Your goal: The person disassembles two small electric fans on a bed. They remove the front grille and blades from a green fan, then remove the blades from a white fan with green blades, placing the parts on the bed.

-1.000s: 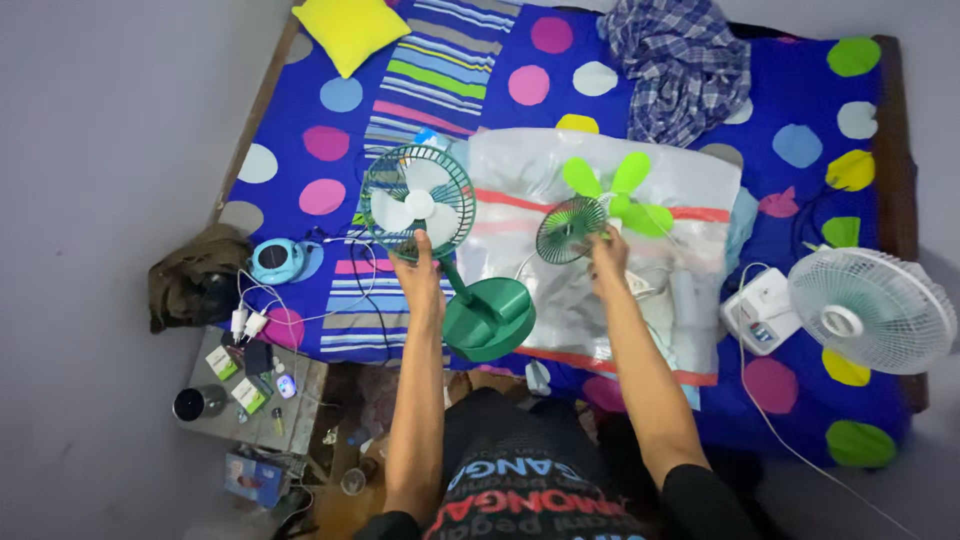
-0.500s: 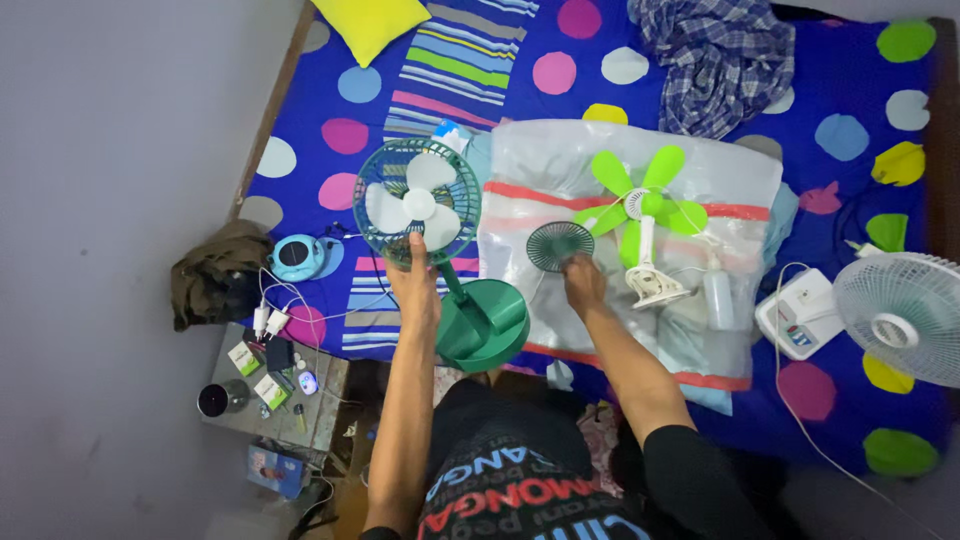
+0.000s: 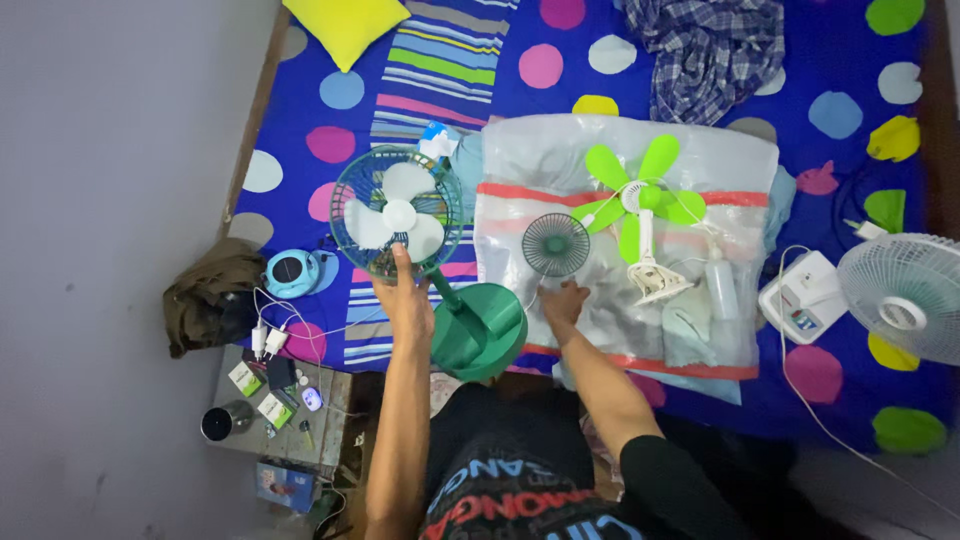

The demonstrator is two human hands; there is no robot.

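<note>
A green table fan [image 3: 397,212] with white blades lies tilted on the blue dotted bedsheet, its round green base [image 3: 482,330] toward me. My left hand [image 3: 403,292] grips the lower rim of its grille. My right hand [image 3: 563,301] rests on a clear plastic sheet [image 3: 560,160], fingers just below a small round dark-green grille cover [image 3: 555,244]; whether it still touches the cover is unclear. A lime-green clip fan with bare blades [image 3: 640,195] and a white clamp lies to the right of the cover.
A white fan [image 3: 905,298] and a white power box [image 3: 804,296] sit at the right. A plaid cloth [image 3: 715,50], a yellow pillow [image 3: 345,25], a small blue round gadget [image 3: 291,271], a spray bottle [image 3: 719,282], and a low table with chargers [image 3: 270,385] are nearby.
My right hand has brought the small dark-green grille cover away from the lime fan and down onto the plastic sheet. My left hand stays on the green fan's grille.
</note>
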